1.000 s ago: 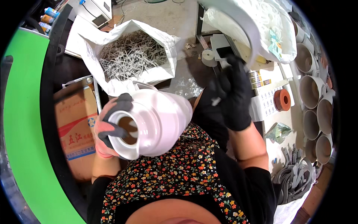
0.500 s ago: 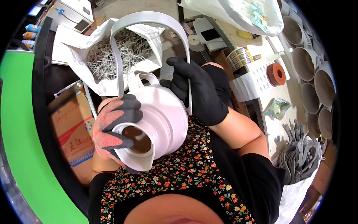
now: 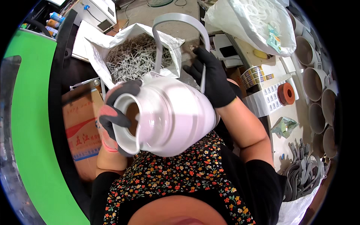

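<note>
Flat green surface (image 3: 32,120) lies leftward; pink-and-black-gloved left hand (image 3: 110,114) clasps a rounded glossy white jug (image 3: 176,116) by its mouth, long axis running toward the black-gloved right hand (image 3: 218,84), closed on an arched grey strap (image 3: 158,52).

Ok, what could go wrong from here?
The left hand holds the smooth, tilted jug near its mouth, so it might slip. The bowed strap at the right hand could spring back if that grip loosens. The open bag of metal pins might spill if knocked.
</note>
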### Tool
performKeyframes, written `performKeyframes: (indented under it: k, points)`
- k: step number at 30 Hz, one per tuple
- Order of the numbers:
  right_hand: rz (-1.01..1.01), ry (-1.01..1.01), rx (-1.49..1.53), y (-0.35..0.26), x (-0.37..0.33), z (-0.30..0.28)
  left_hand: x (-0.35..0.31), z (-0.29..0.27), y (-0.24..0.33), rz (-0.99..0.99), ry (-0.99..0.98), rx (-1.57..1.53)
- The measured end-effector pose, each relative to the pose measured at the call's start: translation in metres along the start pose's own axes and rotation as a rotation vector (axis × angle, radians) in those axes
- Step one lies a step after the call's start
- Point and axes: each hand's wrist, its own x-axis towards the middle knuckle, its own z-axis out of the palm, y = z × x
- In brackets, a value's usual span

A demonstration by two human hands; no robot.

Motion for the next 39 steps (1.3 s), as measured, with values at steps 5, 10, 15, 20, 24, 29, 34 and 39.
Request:
performKeyframes:
  k: [5,10,15,20,24,29,34,39]
  points:
    - [-0.395,-0.049,-0.283,-0.027,0.025,0.016,0.007,-0.01,0.007,-0.251,0.22,-0.186]
    - [-0.374,0.025,-0.418,-0.049,-0.002,-0.017,0.017,-0.077,-0.032,-0.087,0.291,-0.196]
    - [-0.241,0.106,-0.458,-0.003,-0.011,-0.073,0.036,-0.107,-0.028,-0.394,0.339,-0.426]
    - [-0.554,-0.144,-0.936,-0.041,-0.041,-0.028,0.077,-0.041,-0.013,-0.017,-0.141,0.153]
    - [-0.86,-0.66,-1.116,-0.065,-0.072,0.009,0.086,-0.03,-0.008,0.085,-0.25,0.58]
    - [-0.828,-0.751,-1.119,-0.061,-0.097,0.005,0.068,-0.008,-0.006,0.101,-0.399,0.472]
    - [-0.709,-0.208,-1.054,-0.083,-0.087,-0.069,0.034,-0.019,-0.011,-0.052,-0.142,0.177]
    - [-0.532,0.615,-1.268,-0.082,-0.1,-0.223,0.019,-0.024,-0.023,-0.058,-0.014,-0.008]
